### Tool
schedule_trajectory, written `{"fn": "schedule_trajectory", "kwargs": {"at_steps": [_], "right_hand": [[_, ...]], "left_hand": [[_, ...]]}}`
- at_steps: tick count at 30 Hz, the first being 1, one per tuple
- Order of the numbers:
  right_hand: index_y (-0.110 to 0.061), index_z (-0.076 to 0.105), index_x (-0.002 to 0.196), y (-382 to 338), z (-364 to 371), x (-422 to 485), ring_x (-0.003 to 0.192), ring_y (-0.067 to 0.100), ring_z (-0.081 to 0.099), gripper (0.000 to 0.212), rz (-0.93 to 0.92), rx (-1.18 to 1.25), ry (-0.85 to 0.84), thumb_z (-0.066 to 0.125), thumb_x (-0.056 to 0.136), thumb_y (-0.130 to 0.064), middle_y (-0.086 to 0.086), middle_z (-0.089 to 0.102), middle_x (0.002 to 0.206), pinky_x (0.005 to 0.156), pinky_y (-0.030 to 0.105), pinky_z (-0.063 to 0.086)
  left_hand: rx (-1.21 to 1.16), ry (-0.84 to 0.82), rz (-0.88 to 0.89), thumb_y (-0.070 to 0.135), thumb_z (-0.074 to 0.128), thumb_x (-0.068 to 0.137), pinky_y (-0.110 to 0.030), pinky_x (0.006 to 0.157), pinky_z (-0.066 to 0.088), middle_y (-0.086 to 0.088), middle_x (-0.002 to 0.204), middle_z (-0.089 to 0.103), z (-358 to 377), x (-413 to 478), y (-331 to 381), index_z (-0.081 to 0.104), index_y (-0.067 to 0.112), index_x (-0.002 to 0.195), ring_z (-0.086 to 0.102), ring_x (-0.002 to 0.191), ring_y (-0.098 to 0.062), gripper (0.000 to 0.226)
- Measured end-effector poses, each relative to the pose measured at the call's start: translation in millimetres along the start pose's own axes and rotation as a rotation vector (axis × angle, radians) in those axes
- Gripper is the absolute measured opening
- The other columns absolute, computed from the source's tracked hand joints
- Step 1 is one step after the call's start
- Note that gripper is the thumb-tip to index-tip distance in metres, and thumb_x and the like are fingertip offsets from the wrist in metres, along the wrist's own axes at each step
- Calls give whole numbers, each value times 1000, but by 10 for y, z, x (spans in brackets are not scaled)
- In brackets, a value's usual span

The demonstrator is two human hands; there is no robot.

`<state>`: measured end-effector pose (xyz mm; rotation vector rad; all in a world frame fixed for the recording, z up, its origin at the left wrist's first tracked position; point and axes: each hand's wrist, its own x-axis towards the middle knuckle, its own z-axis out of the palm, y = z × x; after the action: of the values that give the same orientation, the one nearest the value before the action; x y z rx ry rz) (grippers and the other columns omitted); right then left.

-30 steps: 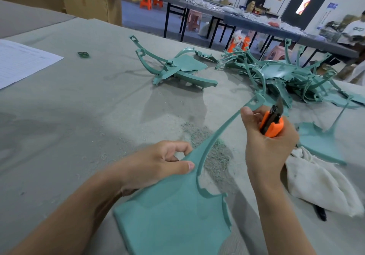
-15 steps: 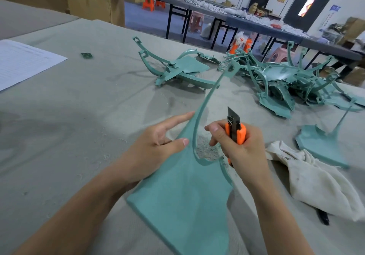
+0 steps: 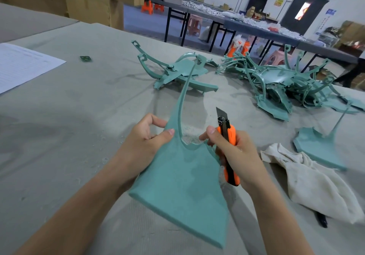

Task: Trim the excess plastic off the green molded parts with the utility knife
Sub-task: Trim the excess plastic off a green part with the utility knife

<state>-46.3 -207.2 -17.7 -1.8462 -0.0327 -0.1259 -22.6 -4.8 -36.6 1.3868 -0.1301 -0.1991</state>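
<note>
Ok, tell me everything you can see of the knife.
The knife is an orange plastic box cutter with a black slider strip and a grey blade pushed out, pointing up and away, tilted left. The right hand grips its middle; the butt end shows below the hand. It sits just right of the green part; the blade looks clear of it.

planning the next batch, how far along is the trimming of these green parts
Done: shavings lie on the table, and a small stack sits apart, perhaps finished. In hand: left hand grips one green part, right hand holds the utility knife beside its edge. Left: probably the big tangled pile.
</note>
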Motion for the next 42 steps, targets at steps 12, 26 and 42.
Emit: {"fn": "schedule_trajectory", "kwargs": {"at_steps": [12,26,42], "right_hand": [[-5,67,73,53,-100,18,49,16,40,29,58,-34,-228,76,79,-32,2,49,55,45,21,29],[8,46,64,9,-188,-27,53,18,27,48,-26,-250,-647,74,82,-26,16,28,58,49,21,25],[-16,33,56,20,-156,-7,52,21,21,53,22,-305,-788,75,88,-21,0,25,55,54,27,19]], "left_hand": [[-17,248,90,28,69,84,-16,49,48,8,78,72,-51,52,6,65,24,92,64,64,-4,9],[-217,365,388,10,59,93,-21,39,41,2,65,59,-88,33,95,70,22,102,50,42,-14,18],[184,745,457,33,63,88,-28,34,30,-13,43,40,-53,12,24,53,5,61,39,32,-25,40]]}}
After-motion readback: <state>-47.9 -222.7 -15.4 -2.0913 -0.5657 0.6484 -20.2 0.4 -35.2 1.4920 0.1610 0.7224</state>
